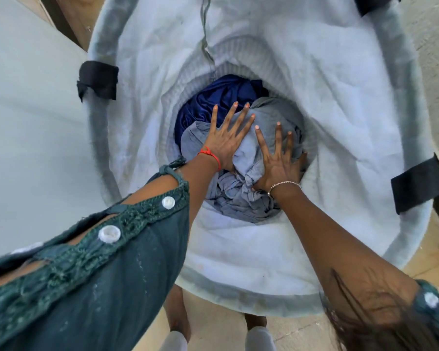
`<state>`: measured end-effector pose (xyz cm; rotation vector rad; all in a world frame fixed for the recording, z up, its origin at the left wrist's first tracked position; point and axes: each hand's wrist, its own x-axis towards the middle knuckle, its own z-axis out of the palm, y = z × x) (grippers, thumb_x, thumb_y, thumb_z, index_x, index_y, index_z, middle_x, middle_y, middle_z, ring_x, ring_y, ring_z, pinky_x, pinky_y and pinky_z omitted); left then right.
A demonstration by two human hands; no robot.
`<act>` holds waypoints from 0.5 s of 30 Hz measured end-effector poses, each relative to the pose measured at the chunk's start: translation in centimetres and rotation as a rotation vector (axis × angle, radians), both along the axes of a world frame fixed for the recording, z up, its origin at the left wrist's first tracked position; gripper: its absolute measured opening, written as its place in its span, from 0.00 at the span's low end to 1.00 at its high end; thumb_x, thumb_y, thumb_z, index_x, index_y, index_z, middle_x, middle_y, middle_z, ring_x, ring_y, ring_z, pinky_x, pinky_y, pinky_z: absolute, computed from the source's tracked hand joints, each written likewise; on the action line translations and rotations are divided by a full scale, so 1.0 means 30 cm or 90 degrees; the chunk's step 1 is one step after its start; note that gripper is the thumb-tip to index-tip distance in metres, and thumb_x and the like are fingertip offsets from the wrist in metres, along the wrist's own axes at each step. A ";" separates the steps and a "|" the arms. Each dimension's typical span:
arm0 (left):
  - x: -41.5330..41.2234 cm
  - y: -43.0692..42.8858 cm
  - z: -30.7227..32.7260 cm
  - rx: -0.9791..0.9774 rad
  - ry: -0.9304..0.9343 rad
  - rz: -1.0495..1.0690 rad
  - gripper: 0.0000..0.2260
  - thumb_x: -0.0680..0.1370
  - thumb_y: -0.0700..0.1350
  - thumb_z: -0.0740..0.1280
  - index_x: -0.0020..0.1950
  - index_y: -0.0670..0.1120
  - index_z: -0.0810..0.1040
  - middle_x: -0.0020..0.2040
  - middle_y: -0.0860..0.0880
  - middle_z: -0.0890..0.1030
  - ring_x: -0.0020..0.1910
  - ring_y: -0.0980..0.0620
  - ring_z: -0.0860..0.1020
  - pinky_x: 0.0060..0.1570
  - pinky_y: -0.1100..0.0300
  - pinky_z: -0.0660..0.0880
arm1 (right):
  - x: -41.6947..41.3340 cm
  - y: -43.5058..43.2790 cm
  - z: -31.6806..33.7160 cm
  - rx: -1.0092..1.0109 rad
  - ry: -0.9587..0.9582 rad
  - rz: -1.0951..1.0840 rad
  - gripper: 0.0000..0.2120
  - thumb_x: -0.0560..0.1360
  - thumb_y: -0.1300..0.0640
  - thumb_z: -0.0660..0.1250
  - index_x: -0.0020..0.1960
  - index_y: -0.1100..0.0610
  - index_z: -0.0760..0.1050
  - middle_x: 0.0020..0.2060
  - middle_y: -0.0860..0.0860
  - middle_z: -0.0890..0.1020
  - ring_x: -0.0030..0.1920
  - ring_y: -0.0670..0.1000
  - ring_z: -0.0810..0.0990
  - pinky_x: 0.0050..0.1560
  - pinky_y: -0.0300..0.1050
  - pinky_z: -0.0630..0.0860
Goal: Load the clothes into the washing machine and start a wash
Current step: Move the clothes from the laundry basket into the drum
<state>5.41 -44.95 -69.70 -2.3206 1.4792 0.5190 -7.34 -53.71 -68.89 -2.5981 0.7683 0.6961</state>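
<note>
Looking straight down into a pale fabric laundry basket (340, 97) with black strap handles (98, 81) at left and right rims. At the bottom, a crumpled grey-blue garment (241, 196), with a dark blue garment (213, 100) just beyond on the far left. Left hand (226, 140) spread wide, fingers splayed, palm flat on the grey-blue garment, red thread bracelet (211, 155) at the wrist. Right hand (279, 163) likewise wide and flat just beside, gripping nothing, silver bracelet (284, 184) at the wrist. Teal sleeve (99, 262) with white buttons near left.
</note>
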 end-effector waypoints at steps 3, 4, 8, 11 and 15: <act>0.003 -0.018 -0.020 0.017 0.008 -0.014 0.48 0.72 0.61 0.66 0.76 0.44 0.36 0.77 0.42 0.38 0.75 0.39 0.39 0.67 0.34 0.36 | 0.018 -0.003 -0.021 0.031 0.015 0.002 0.58 0.63 0.43 0.75 0.72 0.41 0.31 0.74 0.52 0.33 0.74 0.62 0.37 0.65 0.75 0.55; -0.002 -0.023 -0.026 0.019 0.015 -0.016 0.48 0.72 0.60 0.66 0.76 0.44 0.36 0.77 0.42 0.38 0.75 0.39 0.39 0.67 0.34 0.36 | 0.023 -0.002 -0.027 0.039 0.017 -0.001 0.58 0.64 0.44 0.75 0.72 0.41 0.31 0.74 0.51 0.33 0.74 0.63 0.37 0.64 0.75 0.55; -0.015 -0.030 -0.056 0.016 0.035 -0.005 0.47 0.73 0.59 0.67 0.76 0.44 0.36 0.77 0.42 0.38 0.75 0.39 0.38 0.67 0.32 0.38 | 0.027 0.003 -0.063 0.048 0.029 -0.006 0.51 0.69 0.45 0.70 0.72 0.42 0.30 0.75 0.50 0.35 0.74 0.63 0.38 0.63 0.76 0.55; -0.009 -0.026 -0.073 0.007 0.069 0.006 0.45 0.74 0.59 0.64 0.76 0.45 0.36 0.77 0.43 0.38 0.75 0.39 0.38 0.66 0.29 0.41 | 0.025 0.005 -0.086 0.061 0.033 -0.019 0.47 0.72 0.48 0.67 0.73 0.43 0.32 0.75 0.49 0.37 0.75 0.62 0.38 0.65 0.76 0.55; -0.012 -0.023 -0.098 0.016 0.131 0.022 0.45 0.74 0.58 0.65 0.76 0.44 0.36 0.77 0.44 0.37 0.75 0.39 0.37 0.66 0.30 0.45 | 0.032 0.003 -0.103 0.097 0.032 -0.030 0.43 0.75 0.57 0.64 0.74 0.44 0.34 0.76 0.50 0.38 0.74 0.63 0.38 0.68 0.69 0.55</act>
